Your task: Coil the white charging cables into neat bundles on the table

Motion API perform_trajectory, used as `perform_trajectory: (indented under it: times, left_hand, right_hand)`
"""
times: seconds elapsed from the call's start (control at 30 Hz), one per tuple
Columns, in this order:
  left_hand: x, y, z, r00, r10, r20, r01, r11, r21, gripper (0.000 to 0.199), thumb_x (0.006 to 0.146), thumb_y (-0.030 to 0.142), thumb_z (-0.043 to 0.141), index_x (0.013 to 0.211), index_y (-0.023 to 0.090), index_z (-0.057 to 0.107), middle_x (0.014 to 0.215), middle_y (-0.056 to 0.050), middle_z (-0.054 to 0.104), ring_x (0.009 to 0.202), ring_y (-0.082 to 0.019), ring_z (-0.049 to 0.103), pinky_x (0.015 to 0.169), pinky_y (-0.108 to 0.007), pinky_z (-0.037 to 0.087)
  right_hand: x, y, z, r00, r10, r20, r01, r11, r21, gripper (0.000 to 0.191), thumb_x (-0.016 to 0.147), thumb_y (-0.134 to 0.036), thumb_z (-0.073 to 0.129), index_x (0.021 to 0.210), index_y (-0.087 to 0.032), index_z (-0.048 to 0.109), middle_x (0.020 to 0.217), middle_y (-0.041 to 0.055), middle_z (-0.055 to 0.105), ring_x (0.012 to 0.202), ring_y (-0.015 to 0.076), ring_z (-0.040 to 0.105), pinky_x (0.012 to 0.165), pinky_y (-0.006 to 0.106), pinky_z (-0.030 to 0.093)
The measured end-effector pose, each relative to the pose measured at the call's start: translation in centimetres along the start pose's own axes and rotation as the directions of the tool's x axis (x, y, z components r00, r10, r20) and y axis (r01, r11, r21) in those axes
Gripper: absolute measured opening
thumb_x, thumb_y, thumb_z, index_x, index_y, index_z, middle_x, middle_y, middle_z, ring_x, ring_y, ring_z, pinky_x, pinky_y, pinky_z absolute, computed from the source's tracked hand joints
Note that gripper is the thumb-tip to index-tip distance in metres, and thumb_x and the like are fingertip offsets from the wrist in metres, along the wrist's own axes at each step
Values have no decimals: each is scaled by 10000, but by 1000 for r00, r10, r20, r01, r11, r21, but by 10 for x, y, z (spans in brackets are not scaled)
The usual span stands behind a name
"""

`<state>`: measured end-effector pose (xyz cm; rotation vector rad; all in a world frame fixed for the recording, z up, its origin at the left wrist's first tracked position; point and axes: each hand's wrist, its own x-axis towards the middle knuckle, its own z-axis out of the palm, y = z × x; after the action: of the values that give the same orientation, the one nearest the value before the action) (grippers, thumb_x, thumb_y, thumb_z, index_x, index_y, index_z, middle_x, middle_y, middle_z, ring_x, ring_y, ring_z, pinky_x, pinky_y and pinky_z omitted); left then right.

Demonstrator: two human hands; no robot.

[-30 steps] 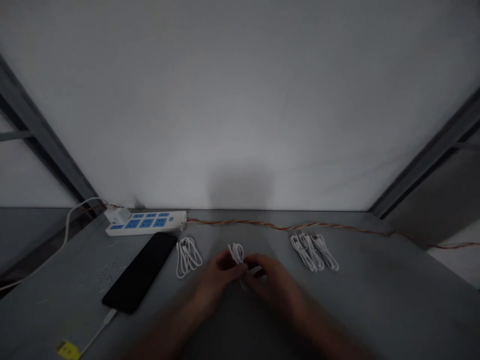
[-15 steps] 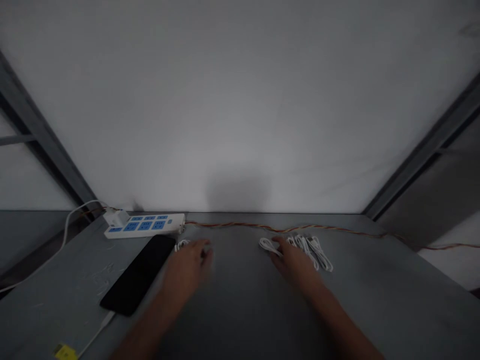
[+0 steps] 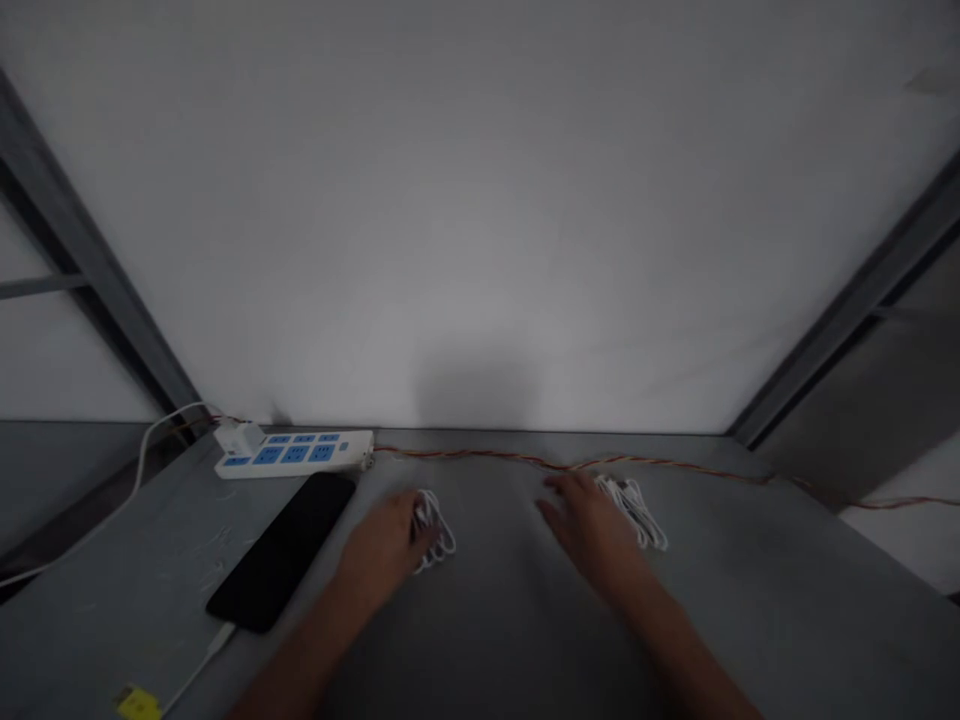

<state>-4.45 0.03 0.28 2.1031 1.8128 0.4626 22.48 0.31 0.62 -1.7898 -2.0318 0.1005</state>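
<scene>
The one view comes from a camera worn on the person's head, looking forward and down. It sits close above the left hand and right hand, which lie low in the frame on the table — beyond the hands, a wall fills the upper frame.
</scene>
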Motion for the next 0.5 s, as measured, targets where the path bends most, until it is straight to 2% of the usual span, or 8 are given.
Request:
perform_trajectory:
  times: [0.07,0.1,0.2,0.33,0.4,0.5]
  left_hand:
    - [-1,8,4,995,94,24,-92,993,-73,351,943,372,402,1183,173,562,1051,-112,701,962,-246,655,848,-351,466]
    - [-2,10,5,995,101,6,-100,992,-77,347,960,340,353,1193,177,550,1044,-103,702,944,-230,658,831,-339,465]
    - [-2,8,6,997,28,-70,-27,1000,11,310,951,286,349,1115,178,588,1026,-104,702,902,-231,659,779,-333,452]
    - [1,5,14,999,5,-42,0,994,108,326,935,390,410,921,172,651,917,-114,711,877,-275,658,732,-346,444]
    - [3,9,20,999,20,-35,-16,993,121,332,929,401,420,920,168,655,918,-118,712,884,-279,657,742,-350,444]
    - [5,15,25,1000,10,-15,-8,990,142,243,888,322,475,917,164,658,927,-119,713,891,-266,658,758,-341,441]
  right_hand:
    - [-5,-17,15,989,-144,26,133,962,238,199,920,-245,550,1073,-179,658,971,76,650,835,197,637,772,307,499]
    - [-7,-25,23,979,-199,45,174,929,328,192,913,-216,547,1062,-179,662,955,68,654,814,182,634,775,294,501]
    - [-11,-43,43,958,-275,83,212,872,442,231,921,-161,503,1096,-178,654,1054,82,651,920,181,628,862,288,487]
    - [-12,-56,52,945,-280,169,191,891,412,294,951,-153,461,1193,-175,625,1136,101,640,1051,205,600,932,290,445]
    - [-12,-60,49,939,-263,220,178,922,343,286,955,-176,471,1195,-176,626,1109,104,651,1026,210,609,907,283,442]
    - [-12,-60,45,939,-213,269,152,962,228,299,933,-195,496,1205,-183,618,1072,103,666,960,217,628,835,271,447]
